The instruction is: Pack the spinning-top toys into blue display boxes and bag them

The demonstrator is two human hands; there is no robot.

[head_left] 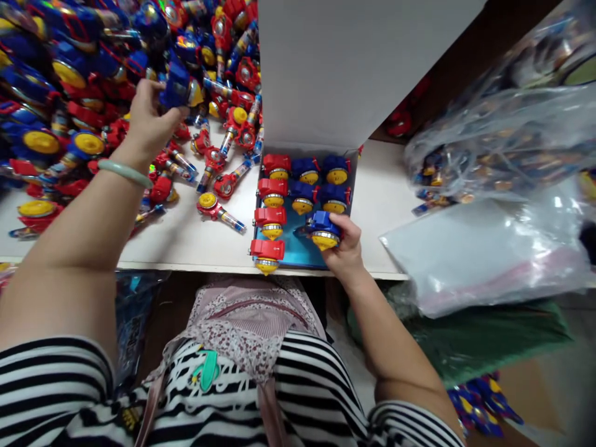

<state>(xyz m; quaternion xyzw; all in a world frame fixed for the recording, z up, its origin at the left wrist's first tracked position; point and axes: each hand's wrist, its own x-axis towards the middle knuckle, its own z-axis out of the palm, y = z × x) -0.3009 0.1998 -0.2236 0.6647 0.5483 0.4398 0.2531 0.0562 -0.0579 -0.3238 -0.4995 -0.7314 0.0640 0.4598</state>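
Note:
My left hand [148, 121] is closed round a blue toy launcher [177, 85] at the edge of a big heap of red and blue spinning-top toys [69, 93] on the left of the white table [195, 239]. My right hand [343, 243] grips a blue toy with a yellow top [322, 228] and holds it inside an open box [298, 251] with a blue floor. Rows of red toys [270, 205] and blue toys [321, 180] fill that box.
The box's white lid [344, 68] stands upright behind it. Clear plastic bags [503, 143] holding more toys lie at the right, over a white bag [479, 254]. A green cloth [488, 341] sits below the table edge.

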